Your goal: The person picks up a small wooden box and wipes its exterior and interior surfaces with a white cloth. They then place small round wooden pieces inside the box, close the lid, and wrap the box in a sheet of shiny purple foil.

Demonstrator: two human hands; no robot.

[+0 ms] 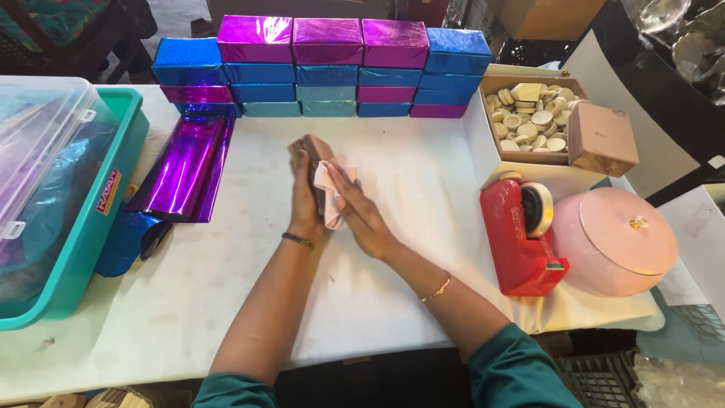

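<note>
Both hands press together around a small block, dark on its visible edge, and a pale cloth; the left hand [303, 185] cups the block [318, 181] from its far side with fingers curled over the top, while the right hand [361, 211] lies flat against the pale cloth [330, 193], pushing it onto the block; block and cloth sit just above the white table [226, 302] near its middle. To the right stands a red tape dispenser [521, 242], touching a round pink lidded box [615, 242]; at left a teal bin [98, 219] and purple foil rolls [185, 170]. Farther off, a tray of pale discs [529, 121]; along the far edge, stacked foil-wrapped boxes [325, 68] in purple and blue.
</note>
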